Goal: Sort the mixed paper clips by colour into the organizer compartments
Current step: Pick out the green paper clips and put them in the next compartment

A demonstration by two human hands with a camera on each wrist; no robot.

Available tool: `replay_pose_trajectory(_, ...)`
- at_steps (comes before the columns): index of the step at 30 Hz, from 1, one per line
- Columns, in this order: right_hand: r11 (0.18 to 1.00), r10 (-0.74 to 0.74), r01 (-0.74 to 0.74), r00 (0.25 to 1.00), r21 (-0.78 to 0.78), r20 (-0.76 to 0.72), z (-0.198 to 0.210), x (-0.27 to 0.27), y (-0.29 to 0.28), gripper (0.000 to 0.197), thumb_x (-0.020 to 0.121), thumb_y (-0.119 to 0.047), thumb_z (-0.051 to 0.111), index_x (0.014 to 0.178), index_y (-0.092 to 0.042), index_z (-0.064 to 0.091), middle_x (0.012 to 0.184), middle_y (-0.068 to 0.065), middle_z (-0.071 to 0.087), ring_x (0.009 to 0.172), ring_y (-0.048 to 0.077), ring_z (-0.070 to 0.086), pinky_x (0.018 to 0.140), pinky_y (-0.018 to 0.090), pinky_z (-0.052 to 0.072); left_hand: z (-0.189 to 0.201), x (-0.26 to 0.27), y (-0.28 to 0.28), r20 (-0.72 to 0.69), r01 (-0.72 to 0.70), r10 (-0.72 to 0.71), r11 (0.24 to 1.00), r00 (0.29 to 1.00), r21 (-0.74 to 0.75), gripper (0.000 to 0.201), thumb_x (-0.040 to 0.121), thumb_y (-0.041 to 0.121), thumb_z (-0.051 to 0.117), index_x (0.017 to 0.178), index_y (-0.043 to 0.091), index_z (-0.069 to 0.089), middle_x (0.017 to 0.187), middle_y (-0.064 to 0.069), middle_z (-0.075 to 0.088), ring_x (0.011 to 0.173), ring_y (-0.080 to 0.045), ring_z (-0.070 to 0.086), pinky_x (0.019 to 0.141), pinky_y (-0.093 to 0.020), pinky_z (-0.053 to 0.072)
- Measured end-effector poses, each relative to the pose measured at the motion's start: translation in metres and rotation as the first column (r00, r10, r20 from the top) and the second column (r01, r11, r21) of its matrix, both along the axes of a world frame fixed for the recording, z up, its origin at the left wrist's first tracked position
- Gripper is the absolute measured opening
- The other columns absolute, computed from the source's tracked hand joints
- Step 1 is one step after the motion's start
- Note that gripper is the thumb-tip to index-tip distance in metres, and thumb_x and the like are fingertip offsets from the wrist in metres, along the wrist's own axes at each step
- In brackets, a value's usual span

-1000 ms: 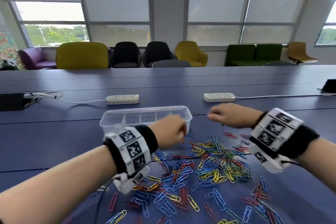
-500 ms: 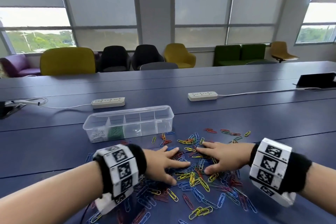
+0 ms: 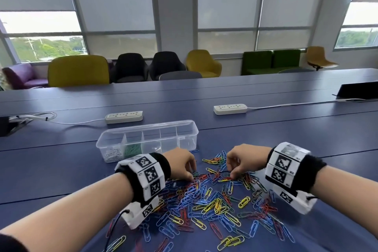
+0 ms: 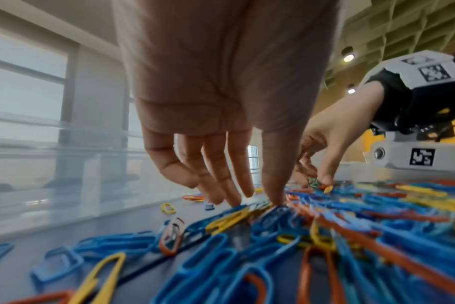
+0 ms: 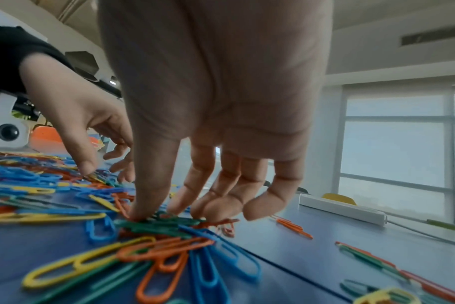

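Observation:
A mixed pile of blue, yellow, red and green paper clips [image 3: 214, 200] lies on the blue table. Behind it stands the clear organizer [image 3: 147, 127], with white clips [image 3: 112, 153] in its leftmost compartment and green clips [image 3: 133, 149] in the one beside it. My left hand [image 3: 191, 174] points down at the pile's far edge; its thumb and fingertips [image 4: 275, 197] touch the clips with a narrow gap between them. My right hand [image 3: 232, 174] is curled down beside it. Its thumb [image 5: 140, 214] and fingers pinch a green paper clip [image 4: 312, 183] among several green clips [image 5: 156, 224].
Two white power strips [image 3: 124, 117] [image 3: 230, 108] with cords lie behind the organizer. A black box [image 3: 358, 90] sits at the far right of the table [image 3: 61, 170]. Stray clips [image 5: 294, 227] lie right of the pile. Chairs line the window wall.
Half a second ago both hands lay flat and spread on the pile. Now their fingers point down at its far edge, and the right hand has pinched a green clip.

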State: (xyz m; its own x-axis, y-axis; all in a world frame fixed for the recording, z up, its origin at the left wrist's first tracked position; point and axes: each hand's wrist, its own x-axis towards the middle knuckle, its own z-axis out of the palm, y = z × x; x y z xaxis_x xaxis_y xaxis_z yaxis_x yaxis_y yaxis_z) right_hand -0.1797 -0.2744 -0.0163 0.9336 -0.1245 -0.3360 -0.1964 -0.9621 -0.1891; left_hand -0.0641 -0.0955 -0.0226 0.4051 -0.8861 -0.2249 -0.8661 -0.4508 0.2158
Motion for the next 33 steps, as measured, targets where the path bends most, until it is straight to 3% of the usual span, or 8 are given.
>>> replay_pose_trajectory(9, 0.998, 0.045, -0.044, 0.999, -0.038, 0.024, -0.004, -0.003, 0.001, 0.01, 0.091, -0.02, 0.057, 0.098, -0.015, 0.063, 0.088, -0.005, 0.058, 0.081, 0.011, 0.052, 0.073, 0.019, 0.038, -0.005, 0.007, -0.006, -0.104, -0.075, 0.081, 0.995, 0.991, 0.061, 0.02, 0.088, 0.022, 0.061, 0.101, 0.007, 0.066, 0.092, -0.004, 0.064, 0.081, -0.011, 0.051, 0.078, -0.022, 0.042)
replay_pose_trajectory(12, 1.0, 0.016, -0.018, 0.997, 0.02, 0.077, -0.003, -0.006, -0.003, 0.003, 0.092, -0.023, 0.056, 0.092, -0.021, 0.054, 0.085, -0.011, 0.055, 0.081, 0.009, 0.051, 0.072, 0.016, 0.037, -0.003, 0.012, 0.0, -0.171, -0.112, 0.117, 0.993, 0.978, 0.039, 0.013, 0.087, 0.026, 0.063, 0.077, 0.021, 0.057, 0.083, 0.003, 0.056, 0.081, -0.012, 0.051, 0.081, -0.025, 0.043)
replay_pose_trajectory(16, 0.951, -0.115, 0.059, 0.979, 0.304, 0.171, 0.003, -0.012, -0.01, 0.01, 0.09, -0.02, 0.061, 0.084, -0.019, 0.053, 0.073, -0.012, 0.054, 0.062, 0.0, 0.048, 0.057, 0.008, 0.038, 0.002, 0.014, 0.011, -0.276, -0.141, 0.126, 0.989, 0.953, -0.034, 0.019, 0.086, 0.027, 0.065, 0.072, 0.024, 0.053, 0.079, 0.006, 0.055, 0.075, -0.008, 0.05, 0.081, -0.024, 0.043)
replay_pose_trajectory(19, 0.746, -0.273, 0.122, 0.953, 0.655, 0.134, 0.003, -0.019, -0.011, 0.009, 0.089, -0.007, 0.059, 0.085, -0.013, 0.054, 0.073, 0.003, 0.059, 0.057, 0.005, 0.053, 0.054, 0.015, 0.041, 0.008, 0.017, 0.018, -0.395, -0.184, 0.122, 0.975, 0.91, -0.123, 0.015, 0.086, 0.023, 0.066, 0.074, 0.02, 0.057, 0.078, 0.006, 0.059, 0.074, -0.007, 0.053, 0.081, -0.022, 0.044)
replay_pose_trajectory(25, 0.425, -0.366, 0.176, 0.931, 0.888, -0.009, 0.003, -0.021, -0.012, 0.015, 0.093, 0.002, 0.048, 0.101, -0.003, 0.059, 0.073, 0.008, 0.059, 0.061, 0.013, 0.063, 0.053, 0.017, 0.049, 0.017, 0.018, 0.026, -0.732, -0.431, 0.111, 0.863, 0.672, -0.264, 0.007, 0.087, 0.005, 0.062, 0.091, 0.011, 0.062, 0.073, 0.001, 0.061, 0.064, -0.007, 0.055, 0.063, -0.018, 0.042)
replay_pose_trajectory(27, 0.356, -0.395, 0.201, 0.918, 0.913, -0.048, 0.004, -0.021, -0.012, 0.015, 0.094, 0.003, 0.045, 0.098, -0.003, 0.058, 0.077, 0.008, 0.06, 0.064, 0.015, 0.064, 0.055, 0.019, 0.05, 0.02, 0.016, 0.026, -0.881, -0.536, 0.071, 0.816, 0.468, -0.219, 0.016, 0.09, -0.001, 0.055, 0.103, 0.005, 0.061, 0.073, -0.004, 0.06, 0.063, -0.01, 0.06, 0.065, -0.021, 0.052)
replay_pose_trajectory(30, 0.248, -0.466, 0.246, 0.879, 0.937, -0.107, 0.004, -0.019, -0.013, 0.016, 0.096, -0.001, 0.041, 0.091, -0.006, 0.055, 0.079, 0.009, 0.061, 0.062, 0.015, 0.061, 0.053, 0.02, 0.049, 0.022, 0.013, 0.024, -0.985, -0.665, 0.074, 0.745, 0.157, -0.05, 0.019, 0.094, -0.006, 0.04, 0.093, 0.0, 0.058, 0.079, -0.012, 0.057, 0.069, -0.018, 0.058, 0.064, -0.025, 0.057)
replay_pose_trajectory(33, 0.266, -0.527, 0.295, 0.842, 0.918, -0.117, 0.005, -0.011, -0.011, 0.023, 0.095, -0.008, 0.036, 0.075, -0.011, 0.046, 0.066, 0.003, 0.049, 0.052, 0.011, 0.041, 0.048, 0.021, 0.033, 0.022, 0.011, 0.017, -0.989, -0.678, 0.137, 0.731, 0.046, 0.07, 0.023, 0.091, 0.001, 0.032, 0.078, 0.006, 0.05, 0.075, -0.009, 0.052, 0.061, -0.014, 0.046, 0.052, -0.024, 0.05)
